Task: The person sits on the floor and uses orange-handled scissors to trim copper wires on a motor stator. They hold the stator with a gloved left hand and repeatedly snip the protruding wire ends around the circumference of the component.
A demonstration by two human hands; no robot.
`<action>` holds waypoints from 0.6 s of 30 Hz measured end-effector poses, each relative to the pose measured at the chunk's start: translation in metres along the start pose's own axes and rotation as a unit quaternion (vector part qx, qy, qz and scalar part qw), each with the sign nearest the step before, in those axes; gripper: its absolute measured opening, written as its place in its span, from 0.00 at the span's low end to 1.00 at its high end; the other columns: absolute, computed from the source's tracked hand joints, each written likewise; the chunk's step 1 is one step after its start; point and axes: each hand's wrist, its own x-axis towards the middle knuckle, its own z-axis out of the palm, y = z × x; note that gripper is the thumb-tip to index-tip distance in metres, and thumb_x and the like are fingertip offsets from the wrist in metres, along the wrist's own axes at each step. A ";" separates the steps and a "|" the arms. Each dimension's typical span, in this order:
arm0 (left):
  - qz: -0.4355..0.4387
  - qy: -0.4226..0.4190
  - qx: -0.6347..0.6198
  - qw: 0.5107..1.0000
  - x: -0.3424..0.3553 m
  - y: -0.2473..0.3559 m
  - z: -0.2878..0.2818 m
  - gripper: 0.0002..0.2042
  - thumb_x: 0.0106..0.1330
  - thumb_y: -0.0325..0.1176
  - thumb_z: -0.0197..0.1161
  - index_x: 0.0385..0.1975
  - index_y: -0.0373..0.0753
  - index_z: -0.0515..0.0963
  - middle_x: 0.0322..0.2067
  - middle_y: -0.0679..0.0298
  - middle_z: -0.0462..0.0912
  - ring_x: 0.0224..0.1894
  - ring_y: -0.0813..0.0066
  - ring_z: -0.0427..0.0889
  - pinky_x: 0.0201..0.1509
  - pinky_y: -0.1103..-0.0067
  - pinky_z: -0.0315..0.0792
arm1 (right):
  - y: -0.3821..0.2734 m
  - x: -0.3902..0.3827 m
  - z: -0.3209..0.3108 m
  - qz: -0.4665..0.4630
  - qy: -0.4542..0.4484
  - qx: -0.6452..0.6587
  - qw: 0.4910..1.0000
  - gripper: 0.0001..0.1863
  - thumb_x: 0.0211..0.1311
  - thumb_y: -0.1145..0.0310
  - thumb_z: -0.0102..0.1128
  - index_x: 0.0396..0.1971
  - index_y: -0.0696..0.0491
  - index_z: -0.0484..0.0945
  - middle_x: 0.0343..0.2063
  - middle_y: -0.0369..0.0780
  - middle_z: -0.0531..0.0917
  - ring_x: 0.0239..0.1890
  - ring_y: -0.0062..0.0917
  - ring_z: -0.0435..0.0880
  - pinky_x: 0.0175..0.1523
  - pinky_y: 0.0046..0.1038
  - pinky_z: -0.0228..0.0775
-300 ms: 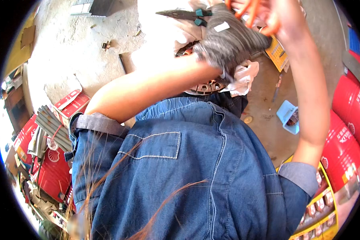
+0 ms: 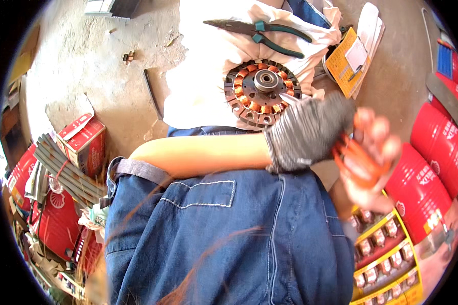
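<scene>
My left hand (image 2: 313, 129), in a grey work glove, is closed in front of my jacket, beside a copper-wound motor stator (image 2: 263, 108). What it grips is hidden, though a pale, pointed piece shows at its edge by the stator. To its right, my bare right hand (image 2: 367, 187) has its fingers curled round an orange-handled tool (image 2: 352, 161), whose working end is hidden and blurred. The stator lies on a white cloth (image 2: 198, 84) with a bearing at its centre. Beyond it, long-nose pliers (image 2: 280, 41) with dark green handles rest on the cloth.
A yellow board (image 2: 342, 68) with papers and a pen lies far right. Red drums (image 2: 417, 185) and a yellow rack of small parts (image 2: 387, 254) stand at right. On the left are a red box (image 2: 84, 142) and grey tubes (image 2: 68, 165). A dark strip (image 2: 151, 91) lies on the floor.
Both hands have come down toward me from above the cloth, the right one with the orange handles in it. The stator, pliers and yellow board now show more fully.
</scene>
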 end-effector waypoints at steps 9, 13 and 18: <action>0.197 0.030 0.055 0.978 -0.010 0.013 0.007 0.32 0.58 0.33 0.59 0.66 0.32 0.68 0.35 0.59 0.79 0.34 0.63 0.80 0.38 0.65 0.74 | -0.029 -0.056 0.023 -0.042 0.237 -0.359 0.902 0.33 0.69 0.38 0.47 0.49 0.58 0.72 0.35 0.44 0.73 0.34 0.31 0.73 0.39 0.32 0.70; 0.201 0.054 0.072 0.975 -0.009 0.018 0.004 0.32 0.56 0.33 0.61 0.65 0.33 0.70 0.33 0.61 0.78 0.32 0.66 0.79 0.35 0.68 0.74 | -0.045 -0.050 0.030 -0.006 0.228 -0.464 0.856 0.28 0.72 0.41 0.45 0.28 0.53 0.69 0.26 0.40 0.71 0.26 0.27 0.71 0.32 0.30 0.69; 0.166 0.042 0.036 0.985 -0.013 0.013 0.002 0.30 0.59 0.33 0.58 0.65 0.34 0.68 0.36 0.60 0.78 0.35 0.64 0.80 0.36 0.68 0.75 | -0.042 -0.041 0.027 -0.017 0.192 -0.473 0.860 0.26 0.73 0.46 0.47 0.28 0.56 0.72 0.23 0.39 0.73 0.25 0.28 0.72 0.33 0.31 0.67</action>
